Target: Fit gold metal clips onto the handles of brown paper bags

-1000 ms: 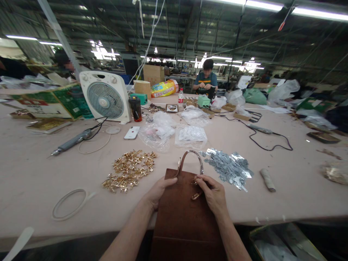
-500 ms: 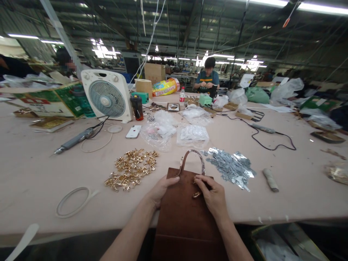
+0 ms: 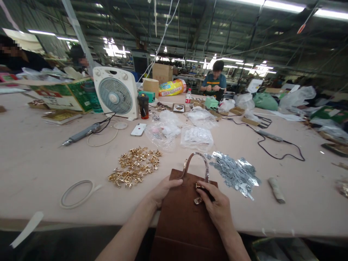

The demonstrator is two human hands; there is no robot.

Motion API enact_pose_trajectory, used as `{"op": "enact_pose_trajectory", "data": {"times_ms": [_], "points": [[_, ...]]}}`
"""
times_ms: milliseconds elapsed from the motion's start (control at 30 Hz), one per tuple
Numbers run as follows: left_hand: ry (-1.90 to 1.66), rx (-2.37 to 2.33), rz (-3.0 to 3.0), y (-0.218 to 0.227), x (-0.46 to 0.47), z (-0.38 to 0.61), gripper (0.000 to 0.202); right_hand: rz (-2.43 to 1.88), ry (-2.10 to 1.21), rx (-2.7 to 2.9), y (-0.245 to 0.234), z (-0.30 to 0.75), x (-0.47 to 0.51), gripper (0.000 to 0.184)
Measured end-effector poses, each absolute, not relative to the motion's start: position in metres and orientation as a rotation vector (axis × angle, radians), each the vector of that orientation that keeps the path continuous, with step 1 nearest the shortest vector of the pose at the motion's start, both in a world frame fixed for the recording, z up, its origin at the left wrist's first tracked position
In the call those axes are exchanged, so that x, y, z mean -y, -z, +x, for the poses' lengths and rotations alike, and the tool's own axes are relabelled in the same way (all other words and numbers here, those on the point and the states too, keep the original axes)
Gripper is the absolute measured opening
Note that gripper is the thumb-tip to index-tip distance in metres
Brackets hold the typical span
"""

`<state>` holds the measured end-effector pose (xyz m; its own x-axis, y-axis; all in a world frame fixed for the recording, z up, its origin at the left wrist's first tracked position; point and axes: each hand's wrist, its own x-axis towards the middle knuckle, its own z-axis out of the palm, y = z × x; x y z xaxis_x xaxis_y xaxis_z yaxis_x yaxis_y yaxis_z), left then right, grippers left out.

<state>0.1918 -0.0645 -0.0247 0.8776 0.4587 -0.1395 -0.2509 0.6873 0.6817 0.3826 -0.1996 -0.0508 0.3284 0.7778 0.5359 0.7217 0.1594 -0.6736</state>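
Observation:
A brown handbag (image 3: 187,221) stands at the table's front edge, its looped handle (image 3: 193,155) pointing away from me, partly wrapped in clear film. My left hand (image 3: 163,192) grips the bag's upper left edge, thumb on the front face and fingers hidden behind. With thumb and index finger, my right hand (image 3: 217,204) pinches a small gold metal fitting (image 3: 198,186) at the right foot of the handle. Just below those fingers, a shiny clasp-like piece (image 3: 198,200) lies on the bag. Left of the bag is a pile of gold fittings (image 3: 136,166); right of it, flat silver metal plates (image 3: 236,173).
A tape roll (image 3: 77,194) lies at left, beneath a grey corded tool (image 3: 81,134). Behind are a fan (image 3: 115,94), a phone (image 3: 138,129) and plastic bags (image 3: 197,137). A second corded tool (image 3: 269,135) and a rolled cloth (image 3: 276,190) lie right. A co-worker (image 3: 214,80) sits opposite.
The camera view has shifted, moving the table scene a little rightward. My right fingers have changed angle slightly, so more of the gold fitting shows. The left hand keeps its hold.

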Motion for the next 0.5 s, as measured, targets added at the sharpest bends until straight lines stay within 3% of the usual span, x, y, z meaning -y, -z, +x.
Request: {"op": "enact_pose_trajectory", "data": {"times_ms": [500], "points": [[-0.397,-0.280,0.737,0.0271,0.0642,0.1907,0.054,-1.574,-0.016,1.466,0.0524,0.3844,0.1999,0.022]]}}
